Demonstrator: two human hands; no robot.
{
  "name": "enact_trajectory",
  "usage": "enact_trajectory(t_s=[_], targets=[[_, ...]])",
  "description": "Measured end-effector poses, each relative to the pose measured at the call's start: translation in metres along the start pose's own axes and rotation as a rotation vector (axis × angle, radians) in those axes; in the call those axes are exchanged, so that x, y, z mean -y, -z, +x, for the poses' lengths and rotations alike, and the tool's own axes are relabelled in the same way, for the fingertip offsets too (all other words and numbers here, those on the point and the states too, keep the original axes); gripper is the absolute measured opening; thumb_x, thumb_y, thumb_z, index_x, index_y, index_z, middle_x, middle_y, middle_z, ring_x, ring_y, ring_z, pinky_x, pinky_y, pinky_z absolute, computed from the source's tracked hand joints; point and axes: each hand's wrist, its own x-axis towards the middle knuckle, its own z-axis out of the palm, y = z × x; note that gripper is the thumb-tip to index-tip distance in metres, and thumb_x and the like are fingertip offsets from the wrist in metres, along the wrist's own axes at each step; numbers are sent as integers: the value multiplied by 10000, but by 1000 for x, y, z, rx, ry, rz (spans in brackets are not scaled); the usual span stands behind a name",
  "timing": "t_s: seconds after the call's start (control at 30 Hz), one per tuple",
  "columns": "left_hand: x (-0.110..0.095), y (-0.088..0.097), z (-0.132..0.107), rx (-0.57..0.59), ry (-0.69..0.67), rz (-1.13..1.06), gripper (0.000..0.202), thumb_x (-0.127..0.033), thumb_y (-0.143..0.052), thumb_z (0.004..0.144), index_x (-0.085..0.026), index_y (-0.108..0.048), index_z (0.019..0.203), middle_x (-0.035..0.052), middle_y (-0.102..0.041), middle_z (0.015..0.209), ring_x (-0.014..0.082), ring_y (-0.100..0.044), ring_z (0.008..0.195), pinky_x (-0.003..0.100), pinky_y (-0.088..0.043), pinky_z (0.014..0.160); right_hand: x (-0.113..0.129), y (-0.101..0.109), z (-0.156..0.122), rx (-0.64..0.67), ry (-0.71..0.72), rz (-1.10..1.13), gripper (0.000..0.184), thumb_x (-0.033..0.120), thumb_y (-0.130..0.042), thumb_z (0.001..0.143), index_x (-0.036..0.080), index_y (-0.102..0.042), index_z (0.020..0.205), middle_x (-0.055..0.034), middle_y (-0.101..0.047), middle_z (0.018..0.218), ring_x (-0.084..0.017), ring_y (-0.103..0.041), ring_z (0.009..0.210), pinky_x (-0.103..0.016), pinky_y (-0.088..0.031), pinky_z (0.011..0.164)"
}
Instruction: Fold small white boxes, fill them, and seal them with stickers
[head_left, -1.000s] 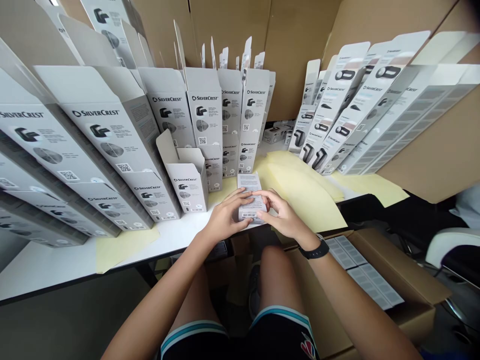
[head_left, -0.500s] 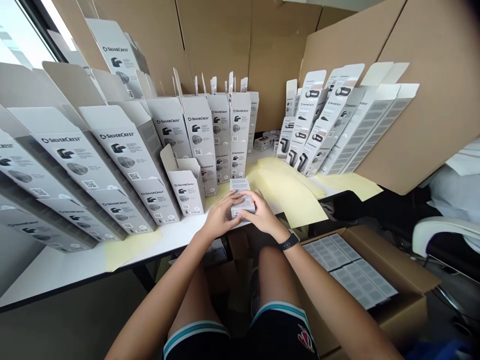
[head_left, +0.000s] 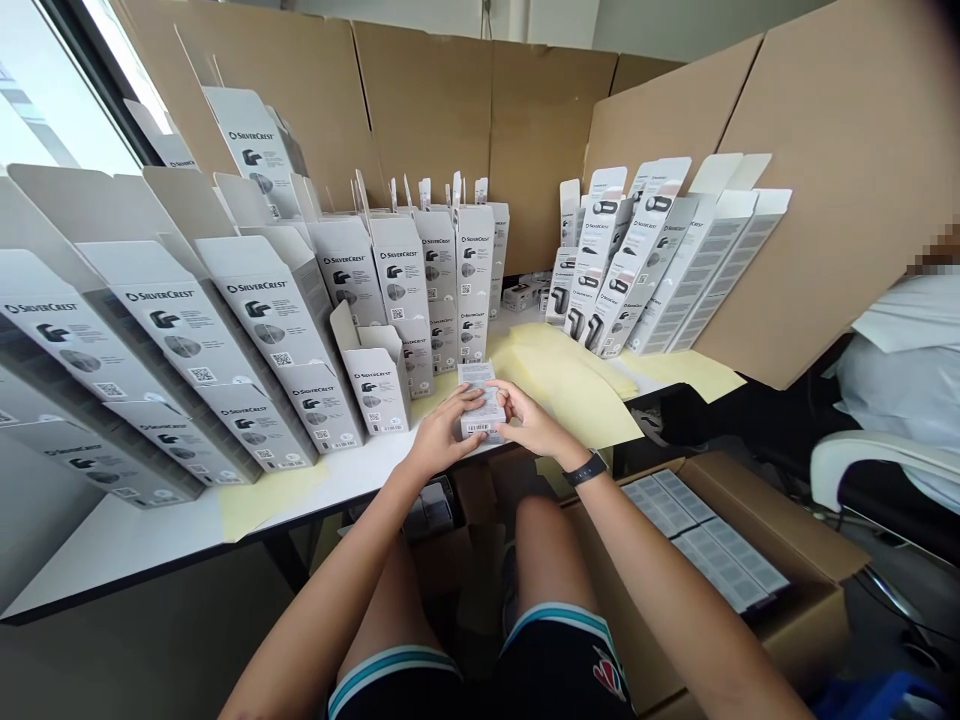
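Note:
A small white printed carton [head_left: 480, 378] stands at the front edge of the table, in front of the tall box stacks. My left hand [head_left: 448, 425] grips its left side, fingers across the printed face and thumb low at the front. My right hand [head_left: 531, 422] is at its right side, with bent fingers at the edge and thumb near the lower corner. The hands partly cover the carton. Left of them, an open-topped SilverCrest box [head_left: 375, 385] stands with its flaps up.
Tall open SilverCrest boxes [head_left: 259, 310] line the table's left side; more stacks [head_left: 637, 260] lean at the right. Yellow paper sheets [head_left: 570, 380] overhang the table edge. Below right, a large cardboard box [head_left: 780, 500] holds packed cartons. A white chair armrest [head_left: 862, 445] and a seated person's clothing [head_left: 900, 370] are farther right.
My right hand's fingers have drawn back from the carton's face and curled at its right edge. My left hand keeps its hold. The camera view has tilted up a little.

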Motion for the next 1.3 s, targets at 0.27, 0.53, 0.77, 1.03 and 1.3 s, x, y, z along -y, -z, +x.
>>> enact_trajectory(t_s=[0.27, 0.53, 0.77, 1.03, 1.3], targets=[[0, 0, -1, 1, 14, -6, 511, -364, -696, 855, -190, -594, 1324, 110, -550, 1476, 312, -376, 1490, 566, -361, 1211, 5, -9, 10, -93, -65, 17, 498, 228, -640, 811, 202, -545, 1299, -22, -524, 954, -125, -504, 838, -276, -493, 799], [1, 0, -2, 26, 13, 0, 523, -379, -697, 858, -207, -575, 1337, 113, -524, 1494, 319, -349, 1504, 575, -325, 1228, -3, -20, 13, -234, -99, 95, 471, 227, -608, 796, 183, -565, 1263, 23, -391, 802, -109, -409, 729, -251, -454, 737], [8, -2, -4, 16, 215, -150, 1059, -636, -714, 785, -176, -201, 1589, 196, -16, 1685, 387, -42, 1568, 558, -356, 1200, -20, -32, 3, -463, -192, 221, 860, 307, -594, 839, 285, -184, 1594, -88, -481, 1215, -140, -545, 892, -375, -505, 944], [1, -10, 10, 15, 242, -338, 885, -665, -457, 942, -193, -130, 1615, 164, -335, 1618, 311, -385, 1485, 497, -343, 1227, 7, -49, -1, -381, -141, 443, 492, 363, -570, 876, 219, -566, 1346, -86, -621, 1343, -244, -591, 1241, -443, -454, 1125], [-112, -16, -86, -81, 121, -516, 1017, -591, -636, 870, -253, -36, 1619, 151, -169, 1665, 381, -224, 1534, 545, -293, 1234, 65, -71, -127, -438, 55, 583, 827, 417, -677, 846, 262, -227, 1522, -125, -423, 1532, -273, -497, 1375, -424, -497, 1094]])
